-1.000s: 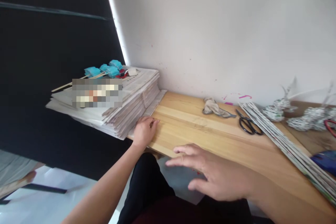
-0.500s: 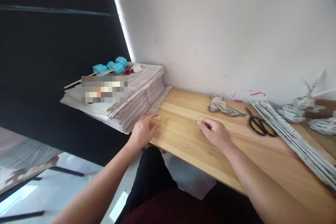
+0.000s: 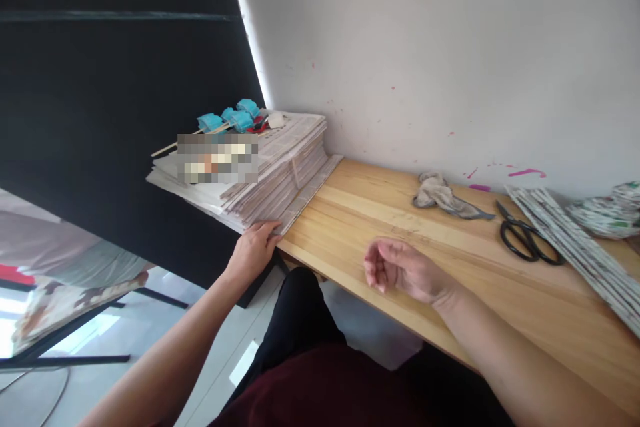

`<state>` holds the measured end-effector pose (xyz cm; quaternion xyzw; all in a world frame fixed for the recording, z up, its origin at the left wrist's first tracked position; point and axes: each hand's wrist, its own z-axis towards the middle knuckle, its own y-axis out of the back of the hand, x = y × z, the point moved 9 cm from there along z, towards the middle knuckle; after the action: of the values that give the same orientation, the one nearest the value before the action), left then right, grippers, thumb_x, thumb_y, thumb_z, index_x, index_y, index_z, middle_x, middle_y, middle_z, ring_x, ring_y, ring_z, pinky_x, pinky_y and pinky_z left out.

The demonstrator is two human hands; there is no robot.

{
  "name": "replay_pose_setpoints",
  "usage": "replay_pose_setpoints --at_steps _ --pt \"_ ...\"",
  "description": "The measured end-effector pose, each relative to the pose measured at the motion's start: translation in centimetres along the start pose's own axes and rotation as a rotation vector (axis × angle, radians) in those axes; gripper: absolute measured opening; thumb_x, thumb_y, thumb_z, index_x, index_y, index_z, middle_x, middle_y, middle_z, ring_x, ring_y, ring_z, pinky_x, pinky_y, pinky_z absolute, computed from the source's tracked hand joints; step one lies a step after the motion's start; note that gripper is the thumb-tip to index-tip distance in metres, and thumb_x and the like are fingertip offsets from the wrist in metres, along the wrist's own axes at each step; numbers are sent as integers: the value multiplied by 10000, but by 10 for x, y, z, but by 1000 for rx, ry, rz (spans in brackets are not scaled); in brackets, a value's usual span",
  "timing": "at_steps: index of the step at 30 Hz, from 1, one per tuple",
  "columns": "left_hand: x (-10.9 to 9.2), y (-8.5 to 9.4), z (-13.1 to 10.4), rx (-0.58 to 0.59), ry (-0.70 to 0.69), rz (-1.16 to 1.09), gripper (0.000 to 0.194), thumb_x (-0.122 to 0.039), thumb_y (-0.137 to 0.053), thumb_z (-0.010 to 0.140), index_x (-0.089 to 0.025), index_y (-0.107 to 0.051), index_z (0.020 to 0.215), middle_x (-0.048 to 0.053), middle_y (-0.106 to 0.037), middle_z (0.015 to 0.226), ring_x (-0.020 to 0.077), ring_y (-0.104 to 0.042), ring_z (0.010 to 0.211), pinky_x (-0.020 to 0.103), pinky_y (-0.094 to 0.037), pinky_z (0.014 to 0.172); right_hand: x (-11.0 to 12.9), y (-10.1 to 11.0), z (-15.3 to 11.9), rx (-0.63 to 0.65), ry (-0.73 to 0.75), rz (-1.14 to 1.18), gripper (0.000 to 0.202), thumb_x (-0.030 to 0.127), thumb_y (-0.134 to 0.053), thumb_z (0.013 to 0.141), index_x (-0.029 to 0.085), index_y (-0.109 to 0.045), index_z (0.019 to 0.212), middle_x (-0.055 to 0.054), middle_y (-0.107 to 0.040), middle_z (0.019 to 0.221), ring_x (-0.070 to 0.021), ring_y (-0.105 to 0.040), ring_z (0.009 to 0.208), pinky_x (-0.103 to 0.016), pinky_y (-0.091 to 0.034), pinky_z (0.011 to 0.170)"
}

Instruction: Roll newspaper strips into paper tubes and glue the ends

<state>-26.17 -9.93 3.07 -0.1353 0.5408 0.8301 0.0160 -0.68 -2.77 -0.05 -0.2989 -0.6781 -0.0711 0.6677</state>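
My left hand (image 3: 254, 250) lies at the near lower corner of a tall stack of newspapers (image 3: 280, 183). Its fingers are stretched out over the flat bottom sheets (image 3: 305, 197), touching their edge, with the thumb a little apart. My right hand (image 3: 400, 267) hovers over the wooden table (image 3: 350, 207) near its front edge. The palm is turned partly up, and the loosely bent fingers hold nothing.
Blue paper pieces on sticks (image 3: 240, 120) lie atop the stack, beside a blurred-out patch. Along the wall are a crumpled cloth (image 3: 435, 193), black-handled scissors (image 3: 525, 240), rolled paper sticks (image 3: 575, 253) and a woven paper piece (image 3: 610, 210). A black panel (image 3: 125, 80) stands left.
My left hand has moved left and down from the tabletop onto the newspaper corner. The right hand has turned its palm up and loosened its fingers. The view has shifted slightly left.
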Motion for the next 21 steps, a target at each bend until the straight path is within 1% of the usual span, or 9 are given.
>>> replay_pose_setpoints --at_steps 1,2,3,4,8,10,12,15,21 --pt "-2 1 1 -5 -10 -6 301 -297 -497 869 -193 -624 1122 82 -670 1080 215 -639 959 318 -483 865 -2 -11 -2 106 -39 49 325 480 -562 846 168 -631 907 -55 -606 798 -165 -617 699 -259 -443 545" --pt "-3 1 1 -9 -15 -8 288 -300 -491 872 -193 -637 1097 81 -672 1072 214 -637 959 319 -482 867 -2 -16 -5 168 -58 70 327 459 -580 842 156 -643 945 -69 -610 834 -170 -626 735 -259 -457 564" --pt "-3 2 2 -11 -14 -7 278 -305 -487 874 -195 -649 1072 80 -677 1062 214 -637 957 319 -482 865 0 -15 -6 181 -57 82 327 438 -596 838 145 -653 973 -75 -612 853 -168 -627 756 -255 -466 581" --pt "-3 2 2 -6 -7 -5 272 -312 -485 874 -198 -658 1050 79 -682 1049 216 -637 952 321 -483 860 3 -8 -6 148 -40 98 323 422 -602 837 142 -660 987 -75 -612 858 -162 -624 764 -250 -471 594" --pt "2 0 4 23 32 0 281 -329 -470 876 -207 -670 1031 73 -700 1035 223 -648 948 327 -483 867 16 30 -6 -119 57 197 284 407 -604 829 163 -681 952 -54 -609 819 -140 -596 715 -238 -470 579" --pt "4 1 5 27 39 -6 311 -336 -439 891 -199 -669 1050 72 -704 1042 223 -649 965 326 -479 884 18 41 -6 -195 76 224 278 410 -605 821 167 -685 929 -49 -604 797 -135 -580 682 -239 -462 559" --pt "5 1 6 29 47 -8 349 -349 -403 908 -183 -672 1055 77 -707 1040 223 -650 972 328 -477 892 17 42 -5 -209 71 224 279 406 -614 811 162 -687 927 -48 -601 789 -136 -575 673 -239 -454 549" --pt "5 2 6 35 54 12 383 -339 -360 919 -170 -686 1026 88 -709 1018 224 -653 953 330 -487 875 13 40 -4 -193 41 197 270 385 -632 799 157 -686 933 -52 -609 801 -135 -580 683 -235 -446 551" --pt "4 -1 6 32 16 58 323 -289 -453 868 -173 -671 1076 100 -694 1020 226 -648 931 329 -491 860 11 41 -3 -203 31 163 272 392 -638 793 163 -680 933 -52 -623 804 -133 -581 680 -235 -441 551"
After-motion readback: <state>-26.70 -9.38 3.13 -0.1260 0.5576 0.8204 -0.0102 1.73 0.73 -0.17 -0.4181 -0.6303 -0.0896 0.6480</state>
